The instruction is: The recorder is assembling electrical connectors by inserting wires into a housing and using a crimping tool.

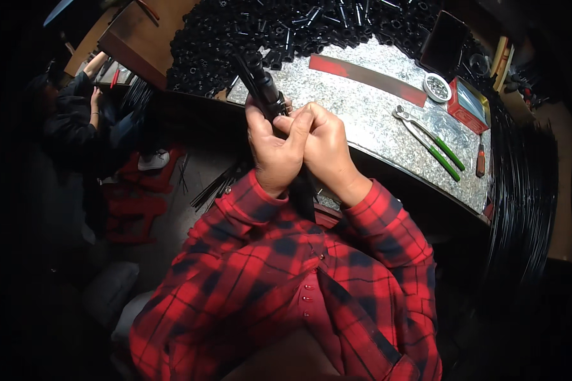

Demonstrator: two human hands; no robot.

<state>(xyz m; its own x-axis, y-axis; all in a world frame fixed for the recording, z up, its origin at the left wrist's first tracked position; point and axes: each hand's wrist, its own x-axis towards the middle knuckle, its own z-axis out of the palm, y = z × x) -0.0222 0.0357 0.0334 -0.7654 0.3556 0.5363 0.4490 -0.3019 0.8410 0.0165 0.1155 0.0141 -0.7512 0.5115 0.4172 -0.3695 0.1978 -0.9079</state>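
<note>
Both hands are closed around a black umbrella frame (268, 86), a bundle of slim dark parts about a tube with a collar. It slants up and away, with its upper end near the table's front edge. My left hand (270, 140) wraps it from the left, thumb toward the middle. My right hand (321, 136) is pressed against the left one, its thumb and bent fingers pinching at the collar. What the fingertips pinch is hidden. A dark length of the frame runs down below my hands toward my lap.
A big pile of black tubular parts (235, 38) covers the table's back. On the speckled tabletop (362, 108) lie a red-grey strip (368, 79), green-handled pliers (433, 143), a screwdriver (480, 159), a white dish (436, 87) and a red box (469, 105). Thin black rods (521, 190) hang right. Another person (86, 120) sits left.
</note>
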